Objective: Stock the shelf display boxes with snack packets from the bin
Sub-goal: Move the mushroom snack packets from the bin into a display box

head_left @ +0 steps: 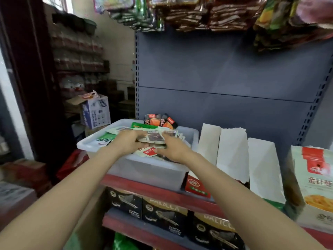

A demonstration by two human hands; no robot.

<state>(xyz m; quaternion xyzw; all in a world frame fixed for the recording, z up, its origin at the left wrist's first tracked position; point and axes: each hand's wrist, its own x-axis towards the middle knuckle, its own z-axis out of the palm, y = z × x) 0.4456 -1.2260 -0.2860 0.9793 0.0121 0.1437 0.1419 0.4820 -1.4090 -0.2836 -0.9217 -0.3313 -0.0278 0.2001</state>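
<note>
My left hand [128, 141] and right hand [171, 147] pinch a stack of flat glossy packets [153, 138] over the translucent plastic bin [149, 168].

The shelf [144, 184] has a red front edge and a grey slotted back panel. Toward its left end stands a translucent white bin [149, 170], its front wall reaching the front edge. Just right of the bin sits a red display box [197, 186] with a tall white raised flap, touching the bin's right wall. Further right stand two more white raised flaps [232, 152] side by side, leaning back toward the panel. At the right end stands a pale green display box [317, 184] with a red label, nearest the front edge. Below, a lower shelf [124, 225], also red-edged, carries a row of black boxes [164, 213] packed side by side.
</note>
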